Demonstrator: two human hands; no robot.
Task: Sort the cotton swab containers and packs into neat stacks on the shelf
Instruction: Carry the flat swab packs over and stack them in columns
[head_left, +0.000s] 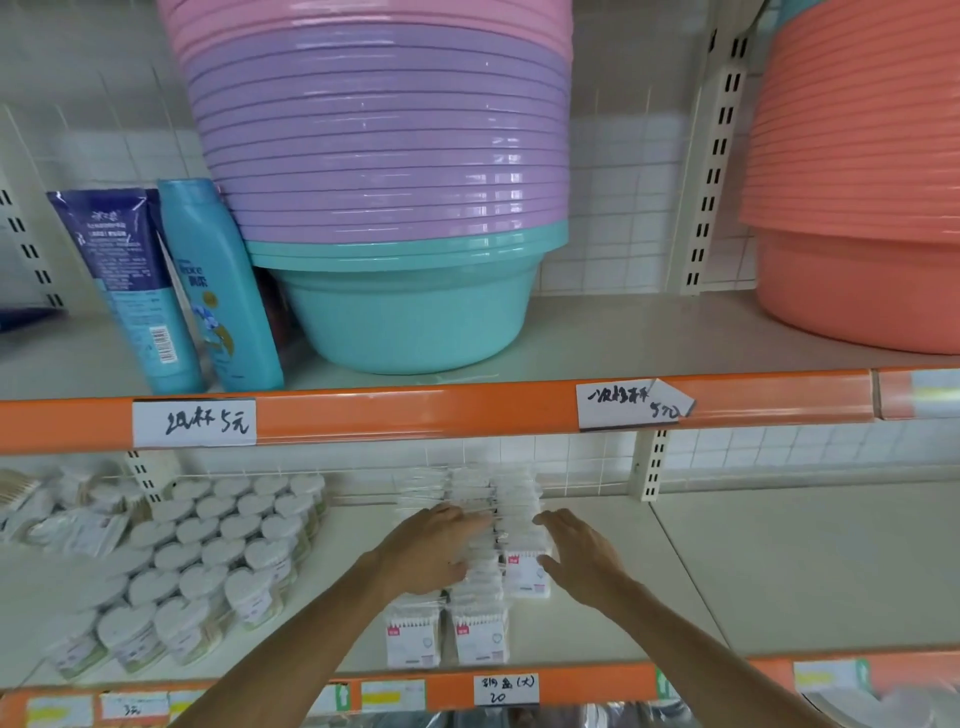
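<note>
Both hands, left hand (434, 551) and right hand (582, 558), press flat-fingered against the crinkly plastic swab packs (496, 551). Heart-lidded containers (208, 561) stand left of the packs.

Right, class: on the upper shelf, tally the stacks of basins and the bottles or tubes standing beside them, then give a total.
Stacks of basins: 2, the pink, purple and teal stack and the salmon stack.
Teal bottle: 1
Blue tube: 1
Total: 4 on the upper shelf.
</note>
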